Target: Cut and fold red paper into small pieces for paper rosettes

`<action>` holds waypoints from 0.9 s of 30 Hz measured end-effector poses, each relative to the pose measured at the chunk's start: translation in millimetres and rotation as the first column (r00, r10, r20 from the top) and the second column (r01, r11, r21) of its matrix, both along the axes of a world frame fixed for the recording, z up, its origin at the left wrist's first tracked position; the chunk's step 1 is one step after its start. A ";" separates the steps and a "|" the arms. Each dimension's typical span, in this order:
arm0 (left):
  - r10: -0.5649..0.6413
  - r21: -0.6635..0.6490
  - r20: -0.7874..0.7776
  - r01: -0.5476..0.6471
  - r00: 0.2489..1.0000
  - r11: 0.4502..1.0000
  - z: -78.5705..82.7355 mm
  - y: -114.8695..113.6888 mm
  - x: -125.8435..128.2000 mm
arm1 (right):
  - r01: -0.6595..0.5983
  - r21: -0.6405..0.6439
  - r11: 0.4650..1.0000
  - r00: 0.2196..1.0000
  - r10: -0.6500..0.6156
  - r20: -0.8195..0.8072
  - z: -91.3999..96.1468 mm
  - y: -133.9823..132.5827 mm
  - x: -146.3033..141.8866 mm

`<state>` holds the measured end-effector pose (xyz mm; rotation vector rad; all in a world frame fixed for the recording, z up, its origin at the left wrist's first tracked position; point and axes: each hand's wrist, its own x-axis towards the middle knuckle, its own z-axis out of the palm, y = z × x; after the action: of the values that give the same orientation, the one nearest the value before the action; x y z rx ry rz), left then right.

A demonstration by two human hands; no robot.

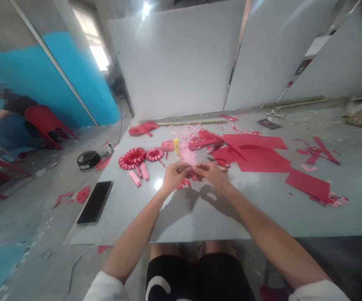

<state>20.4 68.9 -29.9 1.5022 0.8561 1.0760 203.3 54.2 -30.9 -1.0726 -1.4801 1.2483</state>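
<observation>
My left hand point(176, 174) and my right hand point(211, 173) meet over the middle of the table, fingers pinched together on a small piece of red paper point(193, 172), which they mostly hide. Red paper scraps point(185, 183) lie just below my fingertips. Red-handled scissors point(222, 164) rest beside my right hand. Beyond my hands is a pink paper piece point(188, 155), with a yellow glue stick point(176, 146) standing upright near it. To the left lie pleated paper rosettes: a large red one point(132, 158), a smaller one point(155, 154) and a pink one point(167, 145).
Large red paper sheets point(262, 156) cover the table's right middle, with cut strips point(320, 151) farther right. A black phone point(95, 202) lies near the left edge; two pink blocks point(135, 178) are by the rosettes. A person sits by a red chair point(44, 121) at left.
</observation>
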 end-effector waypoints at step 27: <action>0.000 0.009 -0.115 0.001 0.993 1.000 -7.3 9.5 -5.2 | 0.122 0.128 0.984 0.983 -0.137 0.124 -2.2 -5.2 -9.9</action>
<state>15.1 78.4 -37.2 1.5841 0.9314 1.0022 193.3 49.0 -33.0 -1.1697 -1.5379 1.0011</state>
